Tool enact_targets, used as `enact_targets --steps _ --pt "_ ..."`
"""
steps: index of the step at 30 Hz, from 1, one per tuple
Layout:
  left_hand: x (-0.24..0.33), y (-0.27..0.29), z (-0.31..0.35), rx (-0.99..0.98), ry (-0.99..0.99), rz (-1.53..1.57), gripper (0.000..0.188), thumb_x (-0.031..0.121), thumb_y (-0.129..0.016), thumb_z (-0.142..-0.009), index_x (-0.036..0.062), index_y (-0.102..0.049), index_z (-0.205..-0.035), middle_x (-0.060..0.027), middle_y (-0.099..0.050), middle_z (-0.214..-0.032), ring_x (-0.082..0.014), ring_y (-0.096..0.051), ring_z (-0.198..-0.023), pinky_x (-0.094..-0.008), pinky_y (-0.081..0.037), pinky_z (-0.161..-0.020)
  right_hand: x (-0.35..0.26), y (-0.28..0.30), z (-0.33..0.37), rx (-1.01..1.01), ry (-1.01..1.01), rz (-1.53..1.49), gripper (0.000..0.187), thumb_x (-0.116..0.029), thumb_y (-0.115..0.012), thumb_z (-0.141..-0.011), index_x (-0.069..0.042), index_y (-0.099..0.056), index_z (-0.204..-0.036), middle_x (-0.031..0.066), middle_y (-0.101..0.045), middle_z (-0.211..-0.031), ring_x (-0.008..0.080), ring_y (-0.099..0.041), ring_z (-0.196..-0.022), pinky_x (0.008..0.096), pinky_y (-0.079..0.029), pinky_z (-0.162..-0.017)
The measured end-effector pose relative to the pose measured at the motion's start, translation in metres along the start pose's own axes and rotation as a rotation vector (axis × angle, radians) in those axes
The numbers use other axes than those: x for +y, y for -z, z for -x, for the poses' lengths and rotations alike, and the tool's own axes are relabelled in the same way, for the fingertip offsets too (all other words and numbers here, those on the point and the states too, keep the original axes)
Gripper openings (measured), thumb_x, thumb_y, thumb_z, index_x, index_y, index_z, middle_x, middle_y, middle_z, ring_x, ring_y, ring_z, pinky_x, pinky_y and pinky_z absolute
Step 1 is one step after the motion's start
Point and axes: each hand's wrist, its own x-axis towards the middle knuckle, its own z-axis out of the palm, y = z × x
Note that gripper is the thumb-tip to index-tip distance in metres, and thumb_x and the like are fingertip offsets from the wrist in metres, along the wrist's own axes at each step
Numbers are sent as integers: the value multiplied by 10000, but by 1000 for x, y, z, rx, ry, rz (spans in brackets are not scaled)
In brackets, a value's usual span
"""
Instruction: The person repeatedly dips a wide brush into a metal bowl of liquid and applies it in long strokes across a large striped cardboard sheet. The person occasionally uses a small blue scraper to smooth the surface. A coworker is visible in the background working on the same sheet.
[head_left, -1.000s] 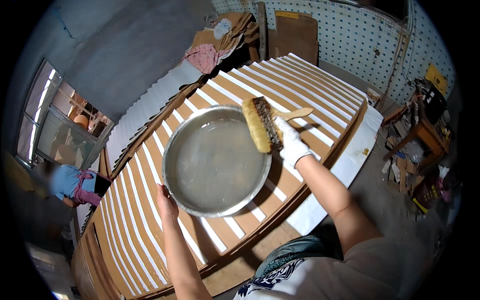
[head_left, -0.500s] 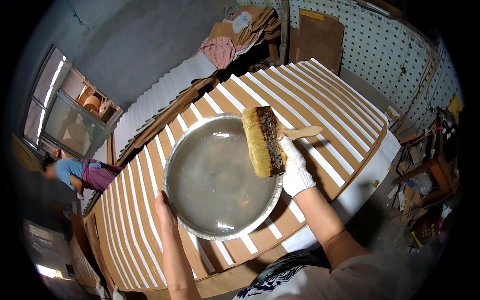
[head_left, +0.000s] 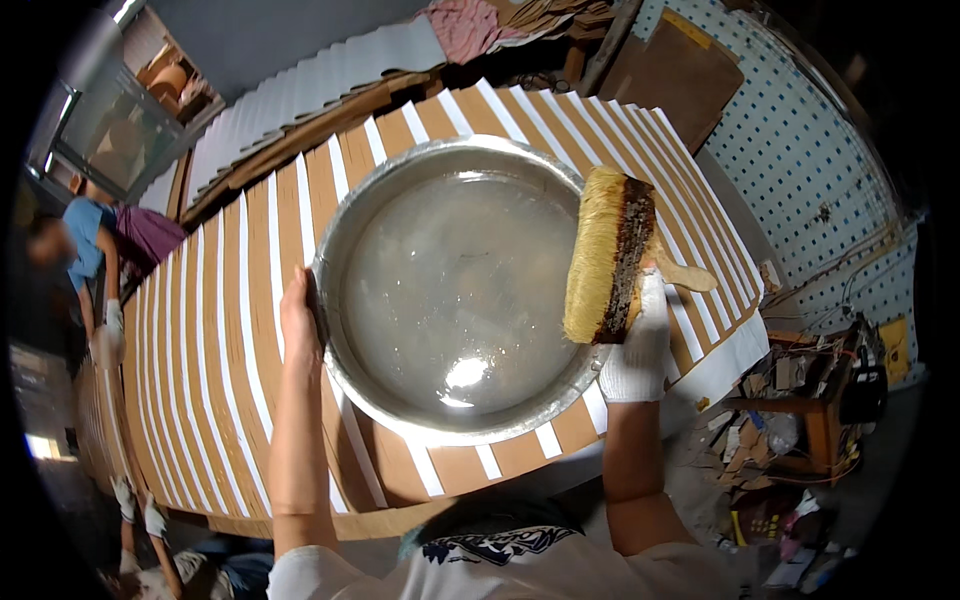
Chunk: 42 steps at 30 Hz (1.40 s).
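A wide round metal basin (head_left: pixel 468 437) holding cloudy, greyish liquid (head_left: pixel 440 290) is held level above rows of overlapping brown boards. Bare and curled at the basin's left side, my left hand (head_left: pixel 299 325) grips its rim. My right hand (head_left: pixel 638 350), in a white knit glove, is at the right rim. It also holds a broad brush (head_left: pixel 608 255) with pale yellow bristles, a dark bound band and a wooden handle. The bristles overlap the basin's right rim. Part of my right fingers is hidden behind the brush and basin.
Brown boards with white strips (head_left: pixel 232 350) fan across the work surface. A co-worker in a blue top (head_left: pixel 88 235) stands at the left; another person's gloved hands (head_left: pixel 153 517) show lower left. Scraps (head_left: pixel 740 440) and a wooden stand (head_left: pixel 820 430) lie right. A pink cloth (head_left: pixel 465 28) is behind.
The basin appears larger and higher in view, with the brush and both hands still at it. The view has turned, and another person's gloved hands now show at lower left.
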Motion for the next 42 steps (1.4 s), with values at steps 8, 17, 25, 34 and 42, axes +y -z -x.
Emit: enact_targets --steps 8,17,25,34,42 --pt "26 -30 24 44 -10 -168 465 373 -446 -1055 -30 -623 -1204 -61 -655 -1055 -129 -576 -950 -292 -453 -878 4 11 -2 69 34 106 572 -419 -447 -1024 -31 -387 -1440 121 -494 -1370 256 -505 -1276 413 -424 -1078" --pt "32 -2 60 169 -103 -285 415 368 -458 -1055 29 -561 -1271 23 -484 -767 -36 -460 -586 -215 -385 -490 -18 21 -22 -16 55 34 507 -383 -489 -1017 -69 -468 -1414 104 -534 -1398 270 -543 -1264 441 -471 -1052" --pt "27 86 161 317 -171 -236 424 371 -478 -1053 67 -529 -1344 26 -516 -799 -37 -484 -616 -215 -404 -534 -24 -44 -3 -550 682 1305 285 -216 -726 -884 13 -727 -1053 161 -736 -946 203 -703 -812 344 -545 -766" --pt "-10 197 306 580 -165 -120 315 282 -498 -1048 68 -579 -1263 20 -507 -751 -42 -471 -581 -203 -384 -499 36 -58 6 -648 841 1792 443 -400 -782 -797 24 -714 -905 242 -693 -855 398 -677 -817 437 -518 -742" --pt "-30 273 404 692 -85 -292 217 240 -567 -1008 110 -672 -1146 24 -602 -896 -58 -533 -741 -217 -456 -628 -9 -27 -92 -398 438 1394 384 -222 -687 -909 83 -666 -1141 101 -690 -1120 163 -651 -991 288 -508 -876"
